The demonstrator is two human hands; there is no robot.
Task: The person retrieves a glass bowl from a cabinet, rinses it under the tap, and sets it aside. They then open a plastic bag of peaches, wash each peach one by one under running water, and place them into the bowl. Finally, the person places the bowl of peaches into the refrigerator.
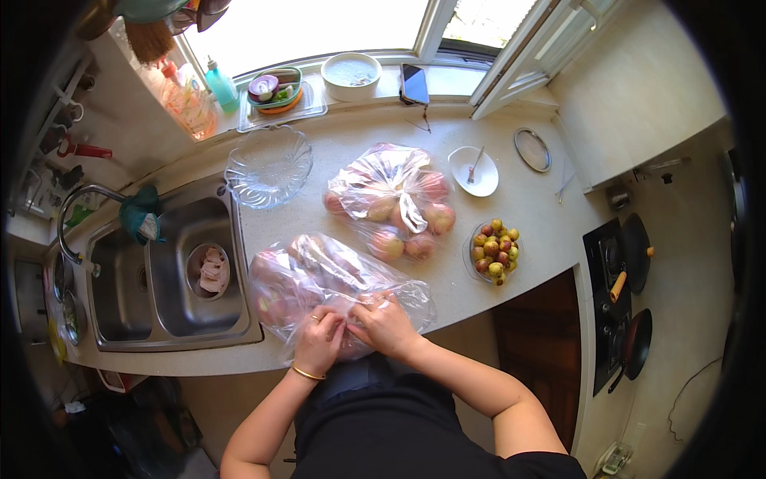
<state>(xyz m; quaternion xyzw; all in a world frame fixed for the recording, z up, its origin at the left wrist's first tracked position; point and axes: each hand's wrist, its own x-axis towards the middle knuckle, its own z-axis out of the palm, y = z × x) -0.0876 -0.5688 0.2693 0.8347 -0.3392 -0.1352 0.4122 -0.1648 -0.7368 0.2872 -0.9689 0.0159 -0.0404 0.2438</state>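
A clear plastic bag of reddish fruit, perhaps apples (299,269), lies at the counter's front edge, right before me. My left hand (320,338) pinches the bag's gathered plastic between thumb and fingers. Close against it, my right hand (383,323) grips the same film, and the fingertips of both hands nearly meet. What exactly the fingers hold, a knot or loose film, cannot be made out. Behind this bag sits a second plastic bag of apples (389,200), its handles tied in a knot on top.
Left is a double steel sink (197,287) with meat in a bowl (209,269). A scalloped glass bowl (269,167) stands near it. To the right are a dish of small fruit (495,251), a white bowl with a spoon (474,172), a round lid (532,149) and a stove (607,305).
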